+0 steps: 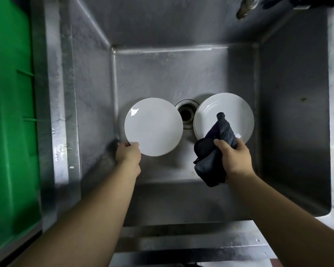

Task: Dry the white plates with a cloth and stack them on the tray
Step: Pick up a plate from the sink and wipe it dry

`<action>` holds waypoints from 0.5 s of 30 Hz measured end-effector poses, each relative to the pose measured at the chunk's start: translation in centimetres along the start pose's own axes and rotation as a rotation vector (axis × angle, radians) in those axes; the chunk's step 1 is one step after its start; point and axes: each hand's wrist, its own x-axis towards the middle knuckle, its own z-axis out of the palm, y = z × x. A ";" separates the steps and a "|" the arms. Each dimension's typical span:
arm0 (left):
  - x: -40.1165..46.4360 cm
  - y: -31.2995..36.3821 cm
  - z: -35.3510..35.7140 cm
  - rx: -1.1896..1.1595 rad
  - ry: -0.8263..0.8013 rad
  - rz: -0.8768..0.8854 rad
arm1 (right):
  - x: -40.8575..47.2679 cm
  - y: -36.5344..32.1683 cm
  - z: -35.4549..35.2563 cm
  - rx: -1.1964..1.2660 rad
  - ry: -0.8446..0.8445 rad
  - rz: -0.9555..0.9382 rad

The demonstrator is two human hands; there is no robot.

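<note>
- A round white plate [153,127] is held over the floor of a steel sink [162,74], left of the drain [185,113]. Its broad face is turned up toward the camera. Being round, it has no long axis. Wet glints show near its far-left rim.
- The left hand [128,154] grips this plate at its near-left edge, with the thumb curled over the rim on top and the other fingers hidden beneath.
- A stack of white plates [224,116] lies flat on the sink floor just right of the drain, faces up. How many are in the stack cannot be told.
- The right hand [233,157] is clenched around a dark blue cloth [213,151]. The cloth is bunched; one end sticks out toward the far side over the near part of the stack, and the other end hangs below the hand.
- The two hands are apart, one on each side of the drain.
- A metal tap spout [246,7] shows at the far right, above the sink.
- A green plastic tray [10,112] sits on the left, outside the sink wall.
</note>
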 end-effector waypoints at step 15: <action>-11.2 6.0 -5.7 -0.223 -0.281 0.059 | -9.7 -6.1 -5.9 0.408 -0.188 0.268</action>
